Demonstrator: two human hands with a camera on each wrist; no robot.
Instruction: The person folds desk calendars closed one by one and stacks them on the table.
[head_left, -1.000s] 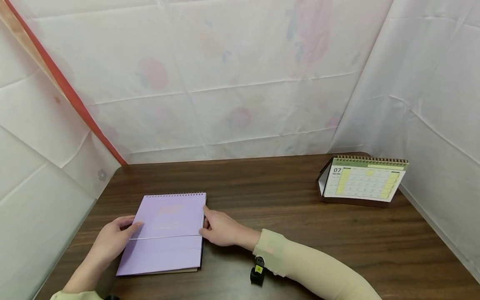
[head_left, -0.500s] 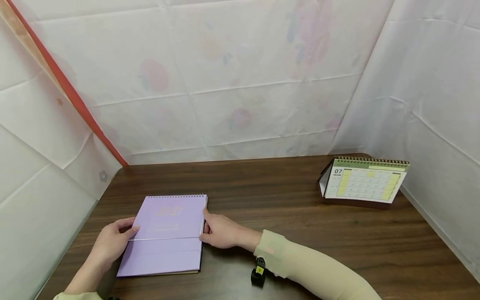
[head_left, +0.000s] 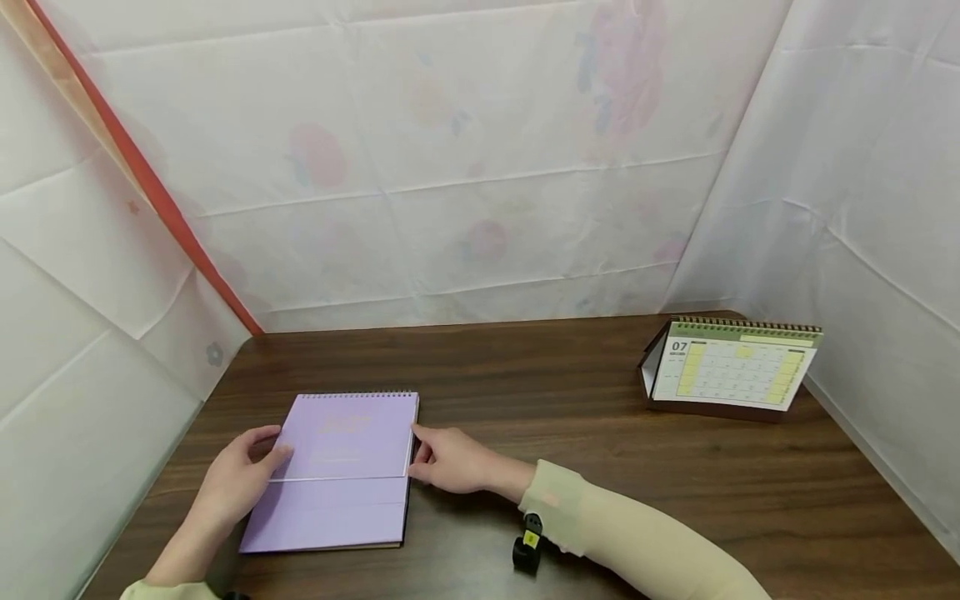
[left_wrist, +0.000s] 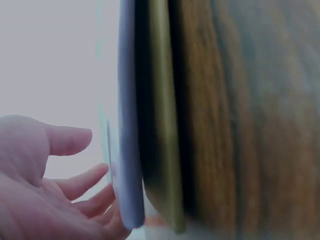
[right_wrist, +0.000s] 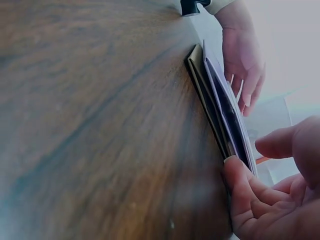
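Note:
A purple spiral-bound desk calendar lies folded nearly flat on the brown table, its wire binding at the far edge. My left hand holds its left side, with the thumb over the cover. At the opposite side, my right hand grips the edge between thumb and fingers. In the left wrist view, the purple panel stands slightly apart from the beige base board. Narrow gaps between the calendar's layers also show in the right wrist view, where a fingertip meets the edge. Some left fingers are hidden.
A second desk calendar, with a green and yellow page marked 07, stands as a tent at the table's back right. White cloth sheets hang around the table. A black wrist camera hangs below the right cuff.
The whole head view has shifted slightly. The gap at the purple calendar's near right corner looks narrower than a second ago. Both hands stay at its sides, the left thumb shifting a little.

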